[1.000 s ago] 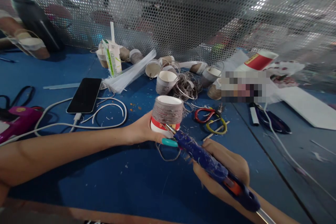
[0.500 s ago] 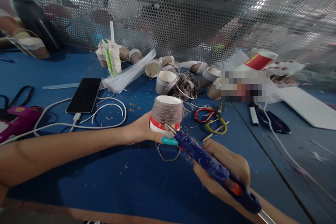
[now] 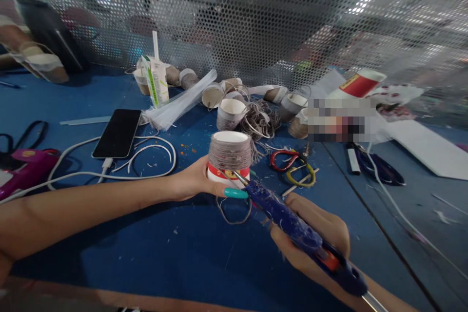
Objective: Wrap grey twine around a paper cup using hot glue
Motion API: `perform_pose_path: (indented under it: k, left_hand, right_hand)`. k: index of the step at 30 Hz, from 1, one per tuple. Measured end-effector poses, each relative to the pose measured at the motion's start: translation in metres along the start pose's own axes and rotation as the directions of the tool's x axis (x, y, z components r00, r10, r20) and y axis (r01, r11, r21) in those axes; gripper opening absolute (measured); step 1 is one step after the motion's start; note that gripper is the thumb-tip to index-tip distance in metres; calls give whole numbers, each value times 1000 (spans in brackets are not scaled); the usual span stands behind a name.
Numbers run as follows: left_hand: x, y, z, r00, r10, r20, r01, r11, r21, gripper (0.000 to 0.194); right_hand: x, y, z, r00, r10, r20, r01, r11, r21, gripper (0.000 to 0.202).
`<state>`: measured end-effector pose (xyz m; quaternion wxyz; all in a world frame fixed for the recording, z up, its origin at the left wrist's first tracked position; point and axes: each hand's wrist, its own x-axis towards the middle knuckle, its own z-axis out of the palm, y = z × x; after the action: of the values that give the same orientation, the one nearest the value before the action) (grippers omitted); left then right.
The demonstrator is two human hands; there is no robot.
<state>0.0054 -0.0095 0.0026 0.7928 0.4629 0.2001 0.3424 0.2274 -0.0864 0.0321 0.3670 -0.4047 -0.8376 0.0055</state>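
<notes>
My left hand [image 3: 195, 179] is closed around a white-and-red paper cup [image 3: 215, 172], its thumb with a long teal nail across the lower front. Grey twine [image 3: 230, 154] is wound round the cup's upper part, and a loose end hangs in a loop below. In my right hand [image 3: 318, 226] is a blue hot glue gun [image 3: 285, 222], speckled with white residue, with a glue stick [image 3: 373, 301] out of its rear end. The metal nozzle [image 3: 240, 178] points at the cup's red band, just under the twine; whether it touches, I cannot tell.
Red-and-yellow-handled scissors [image 3: 285, 160] lie beyond the cup, near a twine heap [image 3: 261, 119] and several wrapped cups [image 3: 231, 113]. A phone [image 3: 117, 132] on a white cable and a magenta glue gun [image 3: 27, 168] are left. A perforated metal panel [image 3: 237, 24] stands behind.
The cup has tilted and turned slightly, shifting a little left. The nozzle has moved a bit right along the red band. Both hands keep their hold.
</notes>
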Motion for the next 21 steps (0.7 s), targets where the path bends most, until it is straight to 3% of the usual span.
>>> perform_pose_path:
  k: [5, 21]
  left_hand:
    - [0, -2, -2, 1000, 9, 5, -9, 1000, -9, 45]
    - [0, -1, -3, 999, -9, 37, 11, 998, -68, 47]
  right_hand:
    - [0, -1, -1, 999, 43, 17, -43, 999, 7, 26]
    - [-2, 1, 0, 1000, 19, 7, -19, 1000, 5, 25]
